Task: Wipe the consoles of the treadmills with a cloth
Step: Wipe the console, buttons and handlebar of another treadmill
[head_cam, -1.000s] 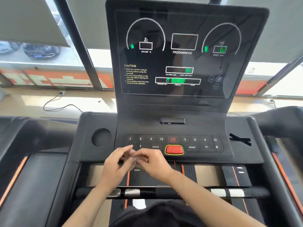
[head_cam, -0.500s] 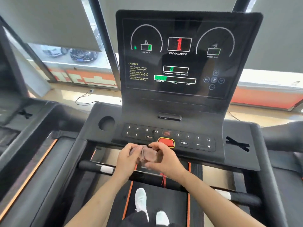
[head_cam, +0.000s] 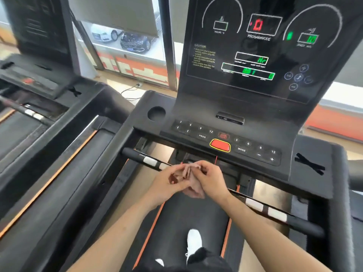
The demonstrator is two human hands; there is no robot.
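A small pinkish cloth [head_cam: 191, 182] is bunched between both hands, below the front edge of the black treadmill console [head_cam: 261, 118]. My left hand [head_cam: 167, 183] grips its left side and my right hand [head_cam: 211, 178] pinches its top. Both hands hover over the handlebar [head_cam: 149, 160], a little short of the button panel [head_cam: 225, 141] with its red stop button [head_cam: 220, 145]. The lit display [head_cam: 261, 48] stands upright behind. A second treadmill's console [head_cam: 33, 75] is at the far left.
A round cup holder [head_cam: 156, 113] sits left of the buttons and a slotted holder [head_cam: 310, 163] at the right. My white shoe [head_cam: 193, 242] is on the belt below. Windows, a floor cable [head_cam: 129, 89] and parked cars lie beyond.
The view has swung left and tilted, bringing the neighbouring treadmill into sight. Both hands have drawn back from the button panel while working the cloth between them.
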